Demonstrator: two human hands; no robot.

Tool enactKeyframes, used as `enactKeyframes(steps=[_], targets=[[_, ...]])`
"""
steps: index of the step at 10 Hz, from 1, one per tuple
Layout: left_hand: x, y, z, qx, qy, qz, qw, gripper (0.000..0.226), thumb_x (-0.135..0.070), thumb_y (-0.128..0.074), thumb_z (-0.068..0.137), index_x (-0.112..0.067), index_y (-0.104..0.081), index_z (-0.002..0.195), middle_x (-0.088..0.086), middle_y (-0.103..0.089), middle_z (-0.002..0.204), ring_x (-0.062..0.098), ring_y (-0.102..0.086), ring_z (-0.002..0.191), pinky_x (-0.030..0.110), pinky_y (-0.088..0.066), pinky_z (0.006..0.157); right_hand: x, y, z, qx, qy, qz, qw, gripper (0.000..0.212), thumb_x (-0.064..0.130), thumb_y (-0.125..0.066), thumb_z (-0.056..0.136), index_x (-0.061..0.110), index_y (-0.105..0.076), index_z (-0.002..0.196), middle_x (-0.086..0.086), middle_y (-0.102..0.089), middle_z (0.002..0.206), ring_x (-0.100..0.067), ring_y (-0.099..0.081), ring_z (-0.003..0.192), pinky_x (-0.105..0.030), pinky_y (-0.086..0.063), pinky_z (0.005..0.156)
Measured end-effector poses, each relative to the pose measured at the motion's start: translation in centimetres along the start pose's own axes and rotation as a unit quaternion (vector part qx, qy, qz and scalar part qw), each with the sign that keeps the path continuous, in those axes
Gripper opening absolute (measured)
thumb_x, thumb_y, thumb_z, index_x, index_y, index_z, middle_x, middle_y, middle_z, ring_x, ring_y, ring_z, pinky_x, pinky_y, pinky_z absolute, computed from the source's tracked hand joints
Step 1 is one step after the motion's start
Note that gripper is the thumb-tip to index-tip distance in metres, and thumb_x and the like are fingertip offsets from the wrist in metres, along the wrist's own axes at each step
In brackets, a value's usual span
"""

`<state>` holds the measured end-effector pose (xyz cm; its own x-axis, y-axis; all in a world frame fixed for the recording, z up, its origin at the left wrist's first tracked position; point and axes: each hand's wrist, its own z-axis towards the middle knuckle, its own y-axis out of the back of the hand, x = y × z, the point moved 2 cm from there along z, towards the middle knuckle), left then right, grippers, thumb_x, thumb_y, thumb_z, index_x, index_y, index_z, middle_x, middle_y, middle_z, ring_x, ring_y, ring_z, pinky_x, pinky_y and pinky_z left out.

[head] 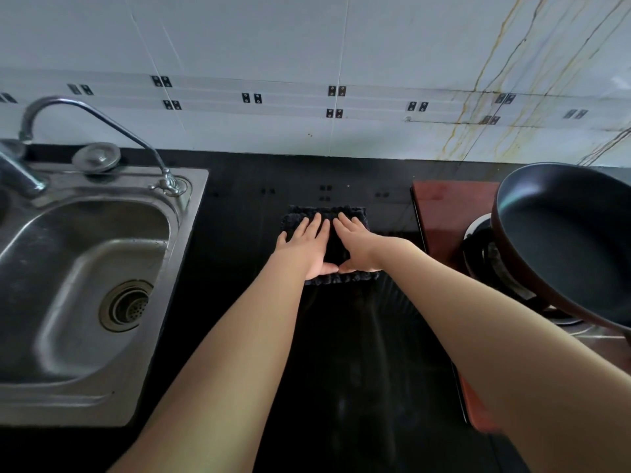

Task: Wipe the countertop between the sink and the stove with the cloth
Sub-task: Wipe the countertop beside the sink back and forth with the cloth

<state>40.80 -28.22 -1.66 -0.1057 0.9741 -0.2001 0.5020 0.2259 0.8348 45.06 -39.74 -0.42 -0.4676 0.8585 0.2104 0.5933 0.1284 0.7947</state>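
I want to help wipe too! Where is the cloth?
The dark cloth lies flat on the black countertop, mid-view between sink and stove, under both hands.

Home kitchen: steel sink (102, 268), tiled wall (307, 46), stove (444, 213), pan (573, 244).

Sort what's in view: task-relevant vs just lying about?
In the job: cloth, left hand, right hand, black countertop, sink, stove.
Lying about: frying pan, faucet, sink plug.
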Motion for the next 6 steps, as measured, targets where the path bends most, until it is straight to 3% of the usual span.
enactKeyframes(steps=[6], targets=[[-0.7, -3.3, -5.2, -0.004, 0.01, 0.009, 1.0, 0.09, -0.052, -0.047, 0.093, -0.019, 0.013, 0.151, -0.003, 0.023, 0.159, 0.017, 0.016, 0.147, 0.05, -0.004, 0.118, 2.7, -4.5, -4.1, -0.005, -0.033, -0.017, 0.999, 0.088, 0.014, -0.055, 0.096, 0.007, 0.013, 0.151, -0.007, 0.021, 0.159, -0.028, 0.014, 0.147, -0.043, -0.009, 0.119]])
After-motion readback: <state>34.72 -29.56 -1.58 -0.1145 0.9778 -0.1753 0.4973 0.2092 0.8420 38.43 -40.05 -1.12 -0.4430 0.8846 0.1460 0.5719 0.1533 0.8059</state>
